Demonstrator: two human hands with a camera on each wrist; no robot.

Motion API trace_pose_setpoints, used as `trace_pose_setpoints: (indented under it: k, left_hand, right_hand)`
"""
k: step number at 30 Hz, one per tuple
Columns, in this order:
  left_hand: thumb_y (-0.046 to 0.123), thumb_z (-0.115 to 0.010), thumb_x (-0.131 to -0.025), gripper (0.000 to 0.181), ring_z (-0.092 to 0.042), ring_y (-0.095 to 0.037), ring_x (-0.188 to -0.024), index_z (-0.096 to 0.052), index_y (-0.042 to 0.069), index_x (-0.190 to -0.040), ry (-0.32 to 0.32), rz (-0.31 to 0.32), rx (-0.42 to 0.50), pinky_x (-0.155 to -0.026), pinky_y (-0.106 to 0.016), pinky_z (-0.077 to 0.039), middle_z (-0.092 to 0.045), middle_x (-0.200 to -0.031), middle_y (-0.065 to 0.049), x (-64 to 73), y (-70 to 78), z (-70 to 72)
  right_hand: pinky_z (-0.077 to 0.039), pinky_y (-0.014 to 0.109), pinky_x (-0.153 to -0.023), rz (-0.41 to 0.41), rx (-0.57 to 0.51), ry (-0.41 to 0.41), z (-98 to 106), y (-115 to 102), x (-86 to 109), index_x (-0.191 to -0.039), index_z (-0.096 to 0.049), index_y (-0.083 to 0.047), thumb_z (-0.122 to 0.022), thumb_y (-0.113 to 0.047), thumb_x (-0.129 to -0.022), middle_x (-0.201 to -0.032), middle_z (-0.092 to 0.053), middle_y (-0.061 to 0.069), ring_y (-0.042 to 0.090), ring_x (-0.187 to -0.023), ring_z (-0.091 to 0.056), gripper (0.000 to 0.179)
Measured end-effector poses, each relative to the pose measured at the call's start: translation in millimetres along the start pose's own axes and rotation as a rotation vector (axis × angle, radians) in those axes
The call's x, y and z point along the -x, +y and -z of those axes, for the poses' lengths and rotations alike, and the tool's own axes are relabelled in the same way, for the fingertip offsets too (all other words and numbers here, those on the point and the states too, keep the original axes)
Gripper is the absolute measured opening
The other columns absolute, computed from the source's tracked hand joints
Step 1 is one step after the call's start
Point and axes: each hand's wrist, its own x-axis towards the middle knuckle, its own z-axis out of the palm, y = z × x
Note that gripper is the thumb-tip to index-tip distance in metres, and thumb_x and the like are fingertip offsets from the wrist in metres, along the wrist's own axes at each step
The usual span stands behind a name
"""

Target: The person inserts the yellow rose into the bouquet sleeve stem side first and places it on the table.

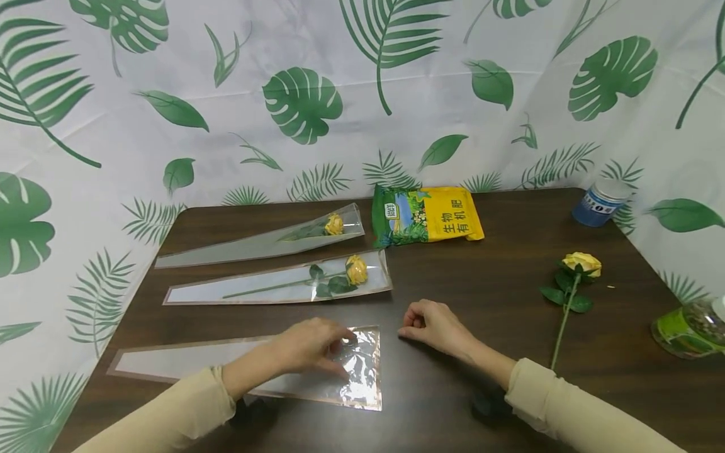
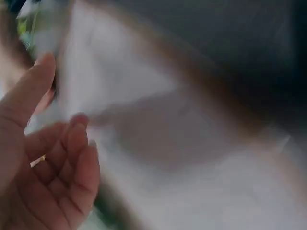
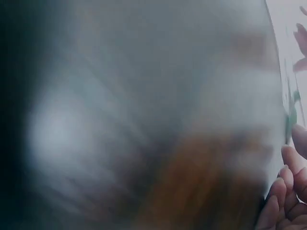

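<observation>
A clear flower sleeve (image 1: 365, 377) with a brownish border and a white inside lies flat at the near left, its wide end to the right. Over that wide end is my left hand (image 1: 306, 346), thumb and fingers apart and gripping nothing; whether the fingertips touch the film I cannot tell. My right hand (image 1: 436, 324) is just right of the sleeve, low over the table, fingers loosely curled with nothing visible in them. Farther right lies a yellow rose (image 1: 582, 264) with a green stem and leaves. The right wrist view is mostly blurred.
Two sleeved yellow roses, a nearer one (image 1: 357, 270) and a farther one (image 1: 334, 224), lie beyond my left hand. At the back are a yellow-green fertilizer bag (image 1: 430, 215) and a blue jar (image 1: 601, 202). A green-labelled bottle (image 1: 688, 330) stands at the right edge.
</observation>
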Motion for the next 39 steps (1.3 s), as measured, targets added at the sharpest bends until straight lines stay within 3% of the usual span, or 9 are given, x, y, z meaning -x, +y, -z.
trace_pose_setpoints:
  k: [2,6,9,14,17,27,35,37,39]
  left_hand:
    - [0.041,-0.079,-0.068,0.070,-0.047,-0.002,-0.064,-0.059,0.003,-0.123,-0.012,-0.007,-0.051,-0.058,-0.017,-0.044,-0.059,-0.077,0.003,3.3,3.8,-10.8]
    - [0.043,-0.078,-0.069,0.081,-0.040,-0.002,-0.062,-0.052,0.002,-0.133,0.098,-0.026,-0.095,-0.054,-0.018,-0.039,-0.051,-0.077,0.004,-5.2,-2.7,-27.0]
    - [0.044,-0.077,-0.071,0.081,-0.036,-0.003,-0.061,-0.050,0.000,-0.134,0.150,-0.042,-0.076,-0.052,-0.017,-0.034,-0.044,-0.074,0.006,-14.7,-9.3,-31.4]
    - [0.041,-0.076,-0.073,0.081,-0.039,-0.004,-0.066,-0.047,-0.001,-0.136,0.164,-0.051,-0.009,-0.058,-0.019,-0.037,-0.045,-0.077,0.005,-22.0,-13.3,-32.6]
    - [0.039,-0.076,-0.074,0.080,-0.039,-0.004,-0.067,-0.046,-0.001,-0.136,0.171,-0.050,0.027,-0.059,-0.018,-0.037,-0.047,-0.078,0.005,-23.4,-14.3,-32.3]
    - [0.038,-0.075,-0.077,0.076,-0.037,-0.002,-0.066,-0.047,-0.001,-0.136,0.144,-0.015,0.054,-0.057,-0.015,-0.033,-0.046,-0.078,0.005,-22.3,-14.5,-34.5]
    - [0.033,-0.073,-0.080,0.069,-0.042,-0.003,-0.068,-0.048,0.000,-0.136,0.152,-0.017,0.082,-0.058,-0.015,-0.037,-0.048,-0.079,0.004,-22.4,-12.4,-32.5]
    - [0.032,-0.072,-0.081,0.068,-0.042,-0.003,-0.068,-0.048,-0.001,-0.135,0.154,-0.023,0.094,-0.059,-0.015,-0.038,-0.048,-0.079,0.003,-22.2,-12.8,-32.7]
    - [0.031,-0.072,-0.082,0.067,-0.042,-0.003,-0.068,-0.048,-0.001,-0.135,0.161,-0.024,0.105,-0.059,-0.015,-0.038,-0.048,-0.079,0.004,-21.3,-13.3,-32.6]
  right_hand:
    - [-0.036,0.019,-0.055,0.019,0.011,0.002,-2.9,-1.7,4.3,-0.072,-0.062,-0.015,-0.079,-0.020,-0.076,-0.067,-0.050,-0.008,0.005,-0.062,-0.042,0.017]
    - [-0.036,0.020,-0.059,0.028,0.041,0.024,-6.4,-5.2,9.5,-0.074,-0.063,-0.016,-0.080,-0.023,-0.074,-0.069,-0.052,-0.008,0.006,-0.066,-0.044,0.018]
    - [-0.035,0.023,-0.063,0.001,0.089,0.042,-11.0,-10.4,12.8,-0.078,-0.062,-0.014,-0.082,-0.029,-0.071,-0.073,-0.052,-0.006,0.009,-0.071,-0.043,0.025]
    - [-0.038,0.031,-0.066,-0.027,0.250,0.092,-21.1,-21.9,17.9,-0.086,-0.058,-0.011,-0.086,-0.036,-0.063,-0.080,-0.051,-0.002,0.016,-0.076,-0.044,0.044]
    - [-0.037,0.032,-0.065,-0.037,0.300,0.114,-25.0,-26.5,19.6,-0.089,-0.057,-0.012,-0.085,-0.036,-0.064,-0.082,-0.051,-0.002,0.018,-0.078,-0.046,0.045]
    - [-0.034,0.026,-0.061,-0.087,0.228,0.102,-30.3,-32.1,15.7,-0.080,-0.059,-0.018,-0.080,-0.025,-0.072,-0.075,-0.049,-0.008,0.010,-0.074,-0.043,0.023]
    - [-0.035,0.022,-0.057,-0.106,0.177,0.080,-23.9,-32.3,7.4,-0.068,-0.056,-0.022,-0.077,-0.020,-0.076,-0.068,-0.048,-0.011,0.006,-0.069,-0.043,0.022]
    - [-0.035,0.021,-0.056,-0.078,0.126,0.071,-21.8,-32.1,6.5,-0.069,-0.057,-0.020,-0.075,-0.017,-0.077,-0.067,-0.050,-0.011,0.005,-0.066,-0.044,0.020]
    - [-0.038,0.019,-0.055,-0.061,0.006,0.051,-19.7,-32.3,5.3,-0.073,-0.059,-0.014,-0.073,-0.013,-0.079,-0.066,-0.054,-0.008,0.004,-0.063,-0.046,0.016]
